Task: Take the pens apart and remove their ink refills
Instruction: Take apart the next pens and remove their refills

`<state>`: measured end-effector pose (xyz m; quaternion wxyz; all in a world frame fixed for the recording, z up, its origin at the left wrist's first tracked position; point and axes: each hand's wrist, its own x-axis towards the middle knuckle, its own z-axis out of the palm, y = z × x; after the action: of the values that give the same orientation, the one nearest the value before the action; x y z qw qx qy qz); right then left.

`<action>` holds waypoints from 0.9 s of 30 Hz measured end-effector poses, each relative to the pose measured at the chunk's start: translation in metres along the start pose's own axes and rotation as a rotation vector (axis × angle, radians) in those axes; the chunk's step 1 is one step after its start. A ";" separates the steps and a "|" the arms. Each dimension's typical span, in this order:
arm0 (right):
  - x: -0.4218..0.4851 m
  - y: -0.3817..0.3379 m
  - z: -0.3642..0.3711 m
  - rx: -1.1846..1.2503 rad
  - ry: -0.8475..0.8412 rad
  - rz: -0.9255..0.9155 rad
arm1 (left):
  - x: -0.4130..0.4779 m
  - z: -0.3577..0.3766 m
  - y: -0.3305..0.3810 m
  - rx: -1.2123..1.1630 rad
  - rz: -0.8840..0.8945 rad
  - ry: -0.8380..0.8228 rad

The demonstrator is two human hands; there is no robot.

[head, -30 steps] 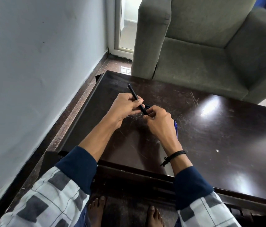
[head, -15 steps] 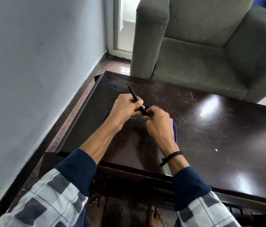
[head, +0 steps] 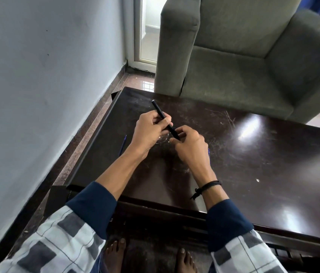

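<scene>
A black pen point(head: 160, 112) slants above the dark wooden table point(head: 253, 164), its far end pointing up and away. My left hand point(head: 149, 131) grips the pen's barrel around the middle. My right hand point(head: 189, 144) pinches the pen's near tip end with curled fingers. A thin blue pen part point(head: 122, 145) lies on the table to the left of my left wrist. Another blue piece point(head: 208, 151) shows as a sliver behind my right hand, mostly hidden.
A grey-green armchair point(head: 243, 62) stands just beyond the table's far edge. A pale wall point(head: 47, 75) runs along the left, with a strip of floor point(head: 88, 131) between it and the table. My bare feet show below the near edge.
The hands hold the black pen much as before. A blue part to the left of my left wrist, hidden a second ago, is in view.
</scene>
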<state>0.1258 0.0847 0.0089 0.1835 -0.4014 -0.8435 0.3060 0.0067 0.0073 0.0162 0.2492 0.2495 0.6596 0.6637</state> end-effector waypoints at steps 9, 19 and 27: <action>0.011 0.008 -0.009 0.352 0.002 0.074 | 0.005 -0.013 0.005 -0.326 -0.237 -0.039; 0.021 0.026 -0.027 0.915 -0.002 0.284 | 0.014 -0.028 0.001 -0.280 -0.256 0.030; 0.023 0.025 -0.029 1.077 0.096 0.417 | 0.009 -0.023 0.000 0.094 -0.272 -0.247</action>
<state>0.1417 0.1258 0.0155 0.3357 -0.4224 -0.4626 0.7035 -0.0159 -0.0042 0.0159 0.4039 0.2490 0.6821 0.5565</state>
